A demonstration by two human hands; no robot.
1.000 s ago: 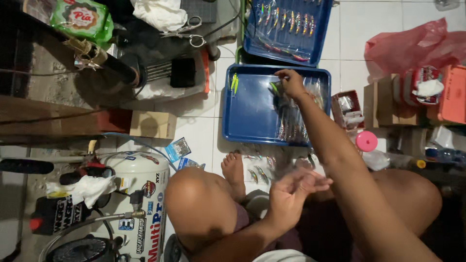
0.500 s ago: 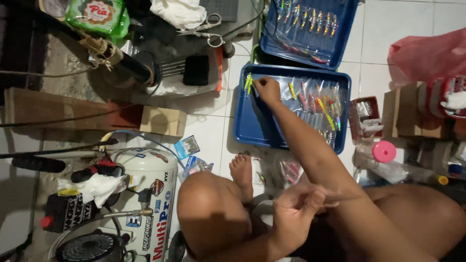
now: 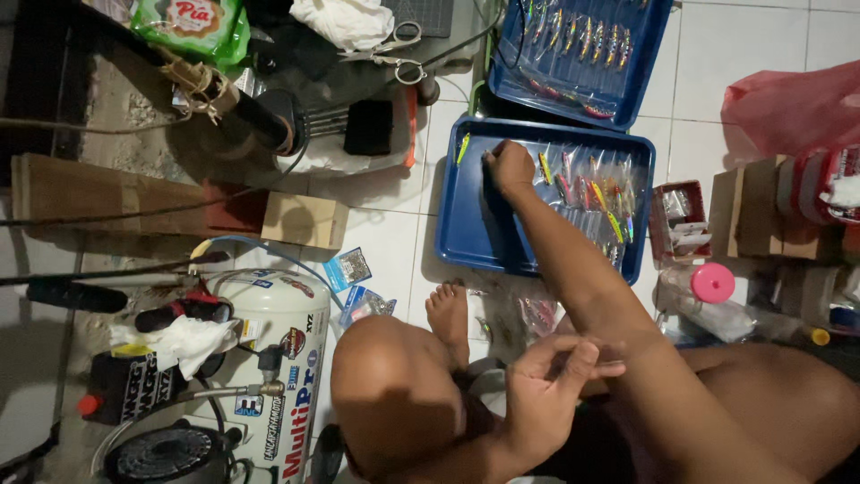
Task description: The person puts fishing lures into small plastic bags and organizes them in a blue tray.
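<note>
My right hand reaches into the lower blue tray, at its bare upper left part, with the fingers curled down onto the tray floor. Whether they pinch anything is hidden. A yellow-green lure lies on the rim just left of that hand. Several bagged colourful fishing lures fill the tray's right half. My left hand hovers above my lap near my bent knee, its fingers loosely apart and nothing seen in it. My bare foot rests on the white tiles below the tray.
A second blue tray of lures sits above the first. A white compressor tank with hoses stands at lower left. A cardboard box, scissors, a red plastic bag, small boxes and a pink-capped bottle lie around.
My right hand has moved from the lures on the tray's right side to its upper left part. The left hand has curled in slightly over my lap.
</note>
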